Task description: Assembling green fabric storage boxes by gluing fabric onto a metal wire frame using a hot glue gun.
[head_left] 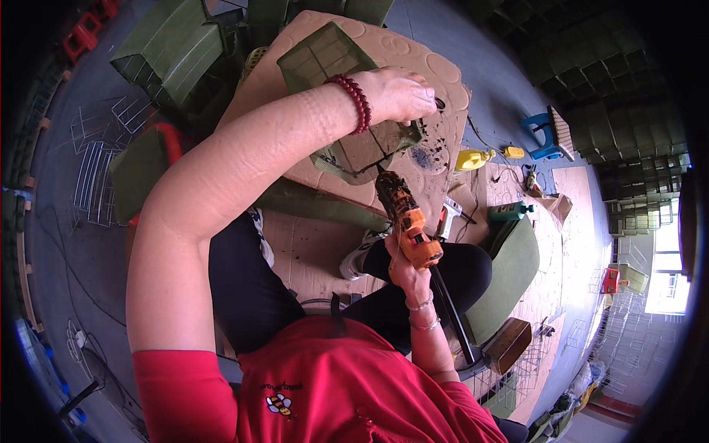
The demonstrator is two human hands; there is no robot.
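Head view looks down on a seated person in a red shirt. The left hand (399,94), a red bead bracelet (357,102) at its wrist, is closed down over the near end of a green crate (332,59), pinning it on a tan padded board (436,66). The right hand (406,272) is wrapped tight around the grip of an orange power drill (405,214), whose tip meets the crate's lower edge. A yellow bottle (473,159) lies nearby on the floor.

Blue stool (548,133), yellow bottle (473,158)
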